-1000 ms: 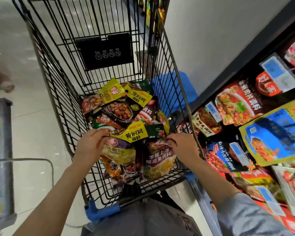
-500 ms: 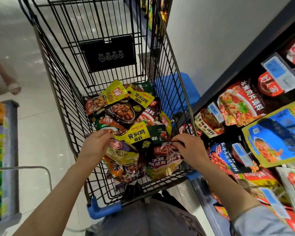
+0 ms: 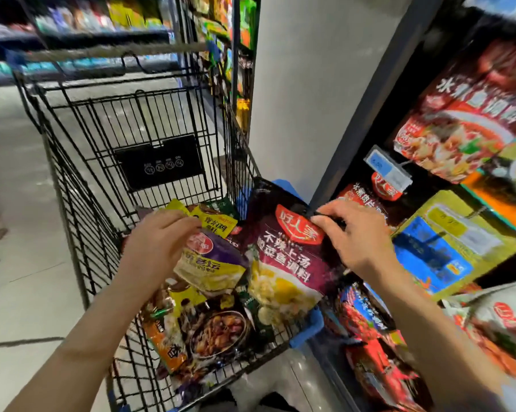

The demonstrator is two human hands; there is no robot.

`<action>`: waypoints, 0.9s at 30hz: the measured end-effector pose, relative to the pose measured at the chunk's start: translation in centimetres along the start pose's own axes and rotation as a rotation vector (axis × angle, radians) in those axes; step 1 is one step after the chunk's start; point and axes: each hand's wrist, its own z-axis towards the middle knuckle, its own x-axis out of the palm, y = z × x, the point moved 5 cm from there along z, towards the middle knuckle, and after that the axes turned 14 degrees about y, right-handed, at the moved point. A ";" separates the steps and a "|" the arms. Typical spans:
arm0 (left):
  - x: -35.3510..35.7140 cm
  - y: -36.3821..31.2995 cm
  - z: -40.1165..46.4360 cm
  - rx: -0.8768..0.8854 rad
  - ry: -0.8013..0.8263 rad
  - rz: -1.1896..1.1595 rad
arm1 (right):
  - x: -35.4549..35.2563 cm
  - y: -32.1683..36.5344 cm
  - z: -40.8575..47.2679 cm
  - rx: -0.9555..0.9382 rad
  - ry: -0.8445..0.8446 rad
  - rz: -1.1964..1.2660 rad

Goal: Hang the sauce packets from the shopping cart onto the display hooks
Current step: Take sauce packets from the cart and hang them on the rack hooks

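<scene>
My right hand pinches the top edge of a dark maroon sauce packet with a red logo, lifted over the right side of the black wire shopping cart. My left hand lies inside the cart with its fingers curled at the top of a purple-and-yellow packet. Several more sauce packets lie heaped on the cart floor. To the right is the display rack, where hanging packets fill the hooks.
A blue price tag sticks out from a hook on the rack, above a blue-and-yellow packet. A grey pillar stands behind the cart's right side. Shelves of goods run along the far aisle. Light floor tiles lie to the left.
My right hand has lifted the maroon packet out of the heap, up and toward the rack. The view has tilted upward. My left hand stays on the purple-and-yellow packet.
</scene>
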 end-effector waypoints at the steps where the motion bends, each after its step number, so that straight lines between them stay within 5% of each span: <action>1: -1.0 -0.8 0.9 0.041 -0.023 0.021 | -1.4 0.4 0.1 -0.017 -0.031 -0.032; 12: -5.7 -6.8 6.6 0.297 0.053 -0.170 | -8.5 4.2 0.4 -0.186 -0.111 -0.273; 27: -4.0 -10.1 9.6 0.294 0.094 -0.279 | -11.5 2.9 -2.2 -0.229 -0.202 -0.328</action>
